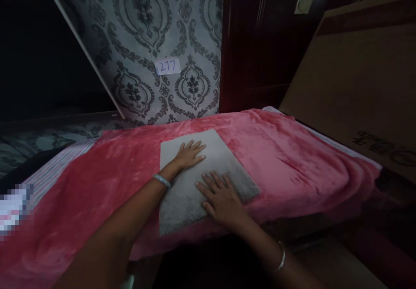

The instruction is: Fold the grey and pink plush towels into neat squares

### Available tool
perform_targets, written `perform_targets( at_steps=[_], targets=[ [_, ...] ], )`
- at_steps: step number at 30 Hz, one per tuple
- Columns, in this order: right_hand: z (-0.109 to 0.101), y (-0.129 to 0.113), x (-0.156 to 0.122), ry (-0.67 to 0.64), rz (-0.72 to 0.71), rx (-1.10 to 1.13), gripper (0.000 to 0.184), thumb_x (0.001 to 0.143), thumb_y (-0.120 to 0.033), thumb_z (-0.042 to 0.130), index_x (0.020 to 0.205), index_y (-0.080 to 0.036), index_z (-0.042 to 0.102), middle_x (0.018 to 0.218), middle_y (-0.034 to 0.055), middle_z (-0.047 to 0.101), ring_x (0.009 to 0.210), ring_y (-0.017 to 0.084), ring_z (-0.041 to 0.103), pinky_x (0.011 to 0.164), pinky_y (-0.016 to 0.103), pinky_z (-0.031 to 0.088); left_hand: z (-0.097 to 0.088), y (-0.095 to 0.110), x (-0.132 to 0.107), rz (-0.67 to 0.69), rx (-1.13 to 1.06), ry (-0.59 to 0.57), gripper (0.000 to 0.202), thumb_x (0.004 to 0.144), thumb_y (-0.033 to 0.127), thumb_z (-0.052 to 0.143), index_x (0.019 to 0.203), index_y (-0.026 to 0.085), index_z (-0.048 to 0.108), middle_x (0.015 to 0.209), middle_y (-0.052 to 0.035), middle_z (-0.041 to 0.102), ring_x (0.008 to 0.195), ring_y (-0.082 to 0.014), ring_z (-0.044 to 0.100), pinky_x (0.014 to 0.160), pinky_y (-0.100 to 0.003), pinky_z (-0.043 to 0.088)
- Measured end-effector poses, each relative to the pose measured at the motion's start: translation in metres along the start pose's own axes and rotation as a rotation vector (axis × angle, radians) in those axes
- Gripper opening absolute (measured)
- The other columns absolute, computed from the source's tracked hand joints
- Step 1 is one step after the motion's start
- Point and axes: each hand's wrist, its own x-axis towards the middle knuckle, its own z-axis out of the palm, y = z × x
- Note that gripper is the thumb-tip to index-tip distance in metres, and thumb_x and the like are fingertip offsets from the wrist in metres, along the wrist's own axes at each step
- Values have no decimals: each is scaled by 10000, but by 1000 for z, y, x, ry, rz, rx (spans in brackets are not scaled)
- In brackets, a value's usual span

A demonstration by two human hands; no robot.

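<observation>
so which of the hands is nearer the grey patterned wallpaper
The left hand, spread on the far part of the grey four-sided cloth; the right hand lies closer to its near edge.

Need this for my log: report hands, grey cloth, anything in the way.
Left hand and right hand open, palms down on grey cloth. Grey cloth spread over pink blanket. Cardboard at right, apart from cloth.

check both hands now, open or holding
Left hand: open, palm down on gray plush cloth, holding nothing.
Right hand: open, palm down there too, holding nothing.
</observation>
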Motion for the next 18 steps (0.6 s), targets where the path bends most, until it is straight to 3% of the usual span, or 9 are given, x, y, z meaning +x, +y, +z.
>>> perform_targets(
  at_steps=[4, 8, 10, 13, 15, 18],
  targets=[
    [2, -1, -1, -6, 12, 16, 564, 1009, -467, 459, 1559, -396, 356, 1648, -6, 295, 1538, 285, 187, 1222, 599, 134, -8, -8, 24, -236, -17, 15, 723, 956, 660, 296, 1586, 307, 304, 1690, -43, 184, 1556, -369, 102, 1219, -635, 99],
    [-9, -2, 0, -49, 7, 27, 569, 1006, -494, 460, 1556, -385, 367, 1654, 11, 277, 1538, 304, 183, 1215, 618, 142, -14, 2, 36, -423, 7, 39, 767, 943, 682, 276, 1584, 264, 321, 1682, -103, 201, 1538, -437, 110, 1186, -693, 114],
    [-22, 1, 3, -96, -17, 64, 561, 999, -498, 478, 1539, -355, 415, 1634, 32, 329, 1520, 311, 241, 1210, 604, 184, -17, 11, 41, -342, 32, 38, 757, 950, 658, 291, 1572, 230, 349, 1676, -127, 213, 1538, -424, 129, 1199, -660, 119],
    [-43, 14, 10, -99, 8, 75, 519, 1008, -463, 470, 1490, -274, 506, 1553, 84, 466, 1456, 294, 371, 1211, 543, 228, -14, 26, 49, 47, -4, -43, 666, 974, 607, 295, 1560, 297, 361, 1686, -64, 200, 1560, -326, 120, 1230, -586, 113],
    [-49, 26, 13, -63, 66, 36, 529, 1008, -470, 467, 1488, -253, 513, 1551, 103, 466, 1463, 314, 354, 1217, 560, 191, -7, 33, 58, 225, -44, -100, 625, 977, 594, 319, 1553, 354, 355, 1680, -27, 225, 1564, -289, 124, 1234, -587, 92],
    [-40, 41, 13, -69, 111, 14, 590, 987, -523, 489, 1537, -317, 433, 1635, 72, 325, 1515, 361, 227, 1203, 629, 145, 4, 33, 76, 231, -58, -82, 649, 953, 597, 402, 1552, 351, 358, 1665, -45, 267, 1560, -307, 143, 1225, -618, 86]
  ],
)
